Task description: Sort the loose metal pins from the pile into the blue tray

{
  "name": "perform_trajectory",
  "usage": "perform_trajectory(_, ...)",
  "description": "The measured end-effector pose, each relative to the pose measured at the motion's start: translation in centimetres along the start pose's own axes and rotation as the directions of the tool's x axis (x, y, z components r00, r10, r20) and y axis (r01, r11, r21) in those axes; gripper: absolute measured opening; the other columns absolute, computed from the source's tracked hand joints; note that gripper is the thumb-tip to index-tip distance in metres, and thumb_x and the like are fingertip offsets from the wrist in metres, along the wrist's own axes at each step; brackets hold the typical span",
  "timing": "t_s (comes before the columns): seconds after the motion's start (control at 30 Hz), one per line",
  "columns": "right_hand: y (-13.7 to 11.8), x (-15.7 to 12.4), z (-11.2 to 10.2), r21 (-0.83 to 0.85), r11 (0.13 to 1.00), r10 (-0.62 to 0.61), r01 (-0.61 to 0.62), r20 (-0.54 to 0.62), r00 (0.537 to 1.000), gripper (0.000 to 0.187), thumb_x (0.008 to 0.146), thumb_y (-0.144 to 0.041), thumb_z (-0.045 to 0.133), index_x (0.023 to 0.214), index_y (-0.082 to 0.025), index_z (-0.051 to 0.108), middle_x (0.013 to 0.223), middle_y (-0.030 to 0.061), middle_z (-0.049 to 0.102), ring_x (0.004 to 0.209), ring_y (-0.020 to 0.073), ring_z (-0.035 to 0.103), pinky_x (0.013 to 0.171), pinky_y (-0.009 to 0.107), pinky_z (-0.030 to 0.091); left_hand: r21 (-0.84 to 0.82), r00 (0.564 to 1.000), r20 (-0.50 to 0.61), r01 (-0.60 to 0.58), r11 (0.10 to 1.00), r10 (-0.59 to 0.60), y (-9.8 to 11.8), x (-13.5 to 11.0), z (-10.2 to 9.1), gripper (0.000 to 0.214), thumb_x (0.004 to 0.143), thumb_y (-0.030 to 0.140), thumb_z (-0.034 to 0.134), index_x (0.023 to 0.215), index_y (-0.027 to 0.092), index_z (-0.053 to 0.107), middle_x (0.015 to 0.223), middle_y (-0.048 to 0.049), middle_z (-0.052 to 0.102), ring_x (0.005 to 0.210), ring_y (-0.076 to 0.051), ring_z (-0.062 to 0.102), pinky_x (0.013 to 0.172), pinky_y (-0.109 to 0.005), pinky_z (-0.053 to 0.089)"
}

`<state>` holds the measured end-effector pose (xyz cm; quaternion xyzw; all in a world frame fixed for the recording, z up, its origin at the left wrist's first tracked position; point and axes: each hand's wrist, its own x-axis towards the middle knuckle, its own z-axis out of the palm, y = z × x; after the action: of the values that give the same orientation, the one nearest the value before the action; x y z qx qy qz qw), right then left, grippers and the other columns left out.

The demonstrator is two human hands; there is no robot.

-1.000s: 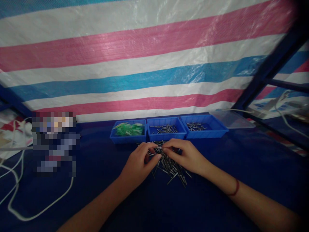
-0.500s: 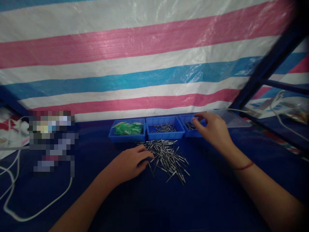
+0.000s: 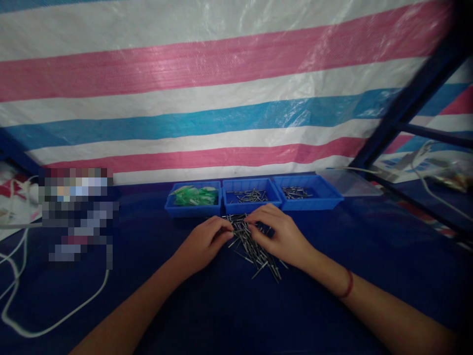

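Observation:
A heap of thin metal pins lies on the dark blue table cover. My left hand rests at the heap's left edge, fingers curled and pinched on pins. My right hand lies over the heap's top right, fingertips pinched on pins close to the left fingertips. Behind the heap stand three blue trays: the left tray holds green plastic pieces, the middle tray and the right tray hold metal pins.
A striped pink, white and blue tarp hangs behind the trays. White cables loop at the left. A clear plastic lid lies right of the trays. A dark blue frame post slants at the right.
My right hand has come back from the right tray to the heap of pins and now pinches there. My left hand has stayed at the heap's left edge.

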<state>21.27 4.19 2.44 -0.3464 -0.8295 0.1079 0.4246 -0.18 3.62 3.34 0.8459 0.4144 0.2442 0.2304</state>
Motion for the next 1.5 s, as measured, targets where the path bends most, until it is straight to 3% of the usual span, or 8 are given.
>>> perform_trajectory(0.1,-0.7,-0.4,1.2,0.128,0.991,0.047,-0.048,0.004,0.999,0.014,0.082,-0.016,0.056,0.093,-0.022,0.063,0.086,0.0050,0.068,0.081,0.0191,0.061,0.074,0.035,0.047,-0.115,0.994,-0.081,0.066,0.991,-0.075,0.4,0.0,1.1,0.014,0.091,0.025,0.047,0.094,0.018,0.058,0.086,-0.0022,0.063,0.077,-0.016,0.057,0.070,-0.025,0.043)
perform_trajectory(0.23,-1.0,-0.6,1.5,0.242,0.956,0.180,-0.166,-0.039,0.983,0.008,0.085,-0.025,0.056,0.087,-0.021,0.063,0.078,0.0040,0.064,0.073,0.0170,0.059,0.067,0.030,0.047,-0.186,0.988,-0.097,0.098,0.978,-0.118,0.9,0.0,1.7,0.015,0.091,0.026,0.047,0.094,0.017,0.058,0.082,-0.0014,0.062,0.071,-0.014,0.055,0.065,-0.024,0.042)
perform_trajectory(0.33,-1.2,-0.6,1.4,0.277,0.942,0.215,-0.190,-0.060,0.975,0.008,0.085,-0.026,0.056,0.083,-0.020,0.062,0.074,0.0027,0.061,0.069,0.0154,0.057,0.064,0.029,0.046,-0.217,0.985,-0.111,0.107,0.970,-0.134,1.0,-0.1,1.8,0.014,0.090,0.026,0.048,0.093,0.017,0.058,0.080,-0.0007,0.060,0.068,-0.014,0.054,0.063,-0.023,0.041)
perform_trajectory(0.77,-1.5,-0.5,1.3,0.284,0.942,0.195,-0.177,-0.038,0.980,0.009,0.085,-0.025,0.055,0.080,-0.020,0.061,0.072,0.0029,0.059,0.066,0.0153,0.055,0.060,0.028,0.045,-0.193,0.990,-0.128,0.037,0.980,-0.063,1.0,0.0,1.8,0.015,0.090,0.026,0.050,0.091,0.017,0.062,0.085,-0.0032,0.059,0.078,-0.015,0.055,0.071,-0.025,0.042)
perform_trajectory(1.23,-1.4,-0.5,1.1,0.296,0.937,0.201,-0.183,-0.030,0.979,0.007,0.083,-0.017,0.054,0.084,-0.020,0.061,0.075,0.0024,0.060,0.067,0.0141,0.055,0.062,0.027,0.045,-0.145,0.984,-0.165,0.037,0.989,-0.061,1.2,-0.1,1.6,0.011,0.089,0.027,0.053,0.090,0.018,0.060,0.084,-0.0014,0.054,0.070,-0.012,0.051,0.064,-0.023,0.040)
perform_trajectory(1.5,-1.1,-0.5,1.2,0.271,0.940,0.198,-0.206,0.058,0.979,0.007,0.082,-0.014,0.054,0.082,-0.019,0.059,0.071,0.0000,0.056,0.063,0.0122,0.051,0.058,0.024,0.041,-0.135,0.972,-0.230,0.019,0.991,-0.049,1.2,-0.2,1.3,0.010,0.089,0.025,0.053,0.088,0.017,0.058,0.082,-0.0012,0.053,0.070,-0.012,0.050,0.064,-0.022,0.040)
